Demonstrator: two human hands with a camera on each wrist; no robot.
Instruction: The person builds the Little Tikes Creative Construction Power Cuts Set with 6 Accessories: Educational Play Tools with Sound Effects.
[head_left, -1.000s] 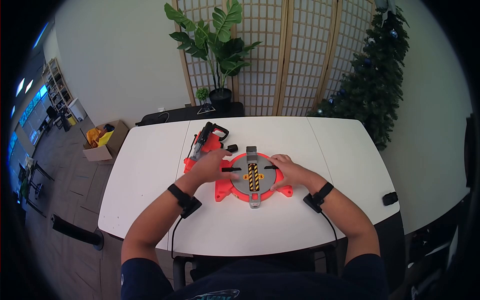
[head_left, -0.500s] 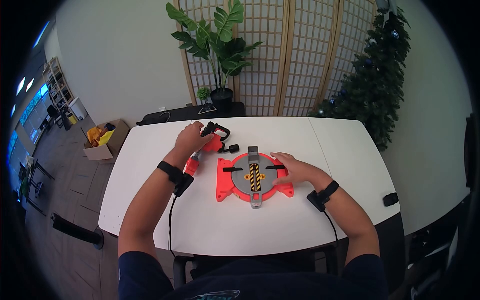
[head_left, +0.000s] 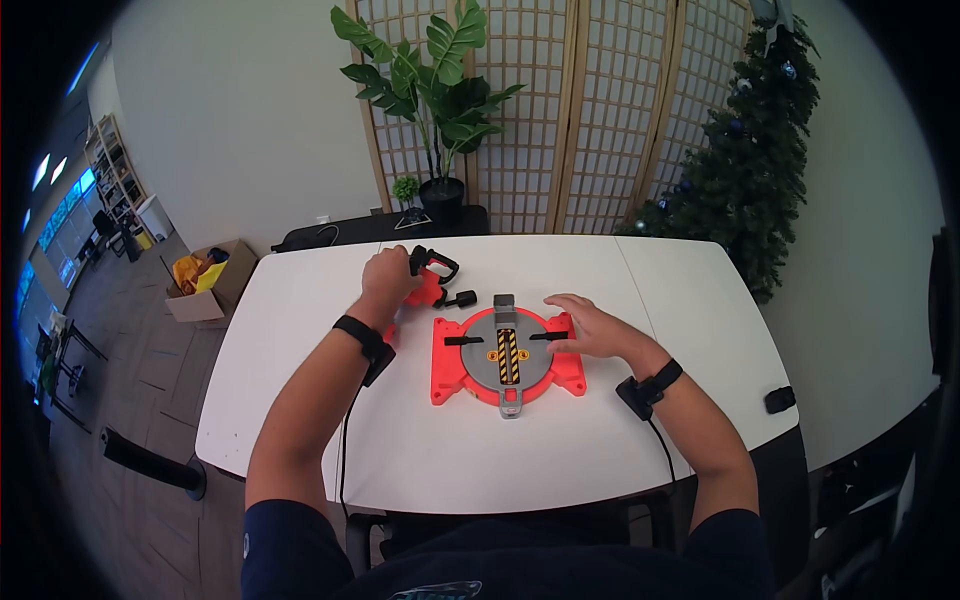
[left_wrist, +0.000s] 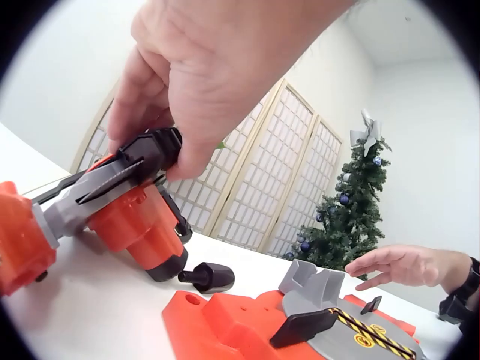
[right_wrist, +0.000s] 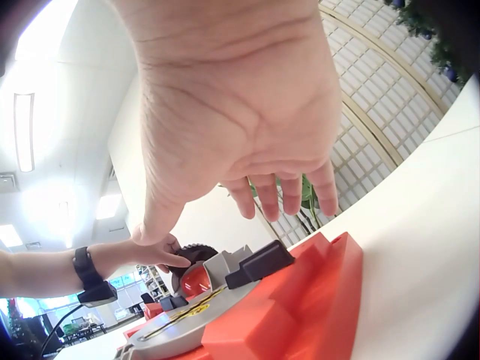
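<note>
Currently gripping toy saw [head_left: 426,292] by black housing [left_wrist: 152,150] with clamped fingers of left hand [head_left: 386,280], near round base [head_left: 478,362] (not joined to it); holding nothing with parted fingers of right hand [head_left: 603,332].

Reads as an office or similar shared workspace. Evidence: grey-brown patterned floor [head_left: 150,380], long tubular ceiling lights [right_wrist: 23,132], tall open shelving unit [head_left: 118,170], dark chair [head_left: 105,226] across the room, large white rounded-corner table [head_left: 600,440]. Decor: wood-lattice screen [head_left: 620,130], green tree with blue baubles [head_left: 750,170].
</note>
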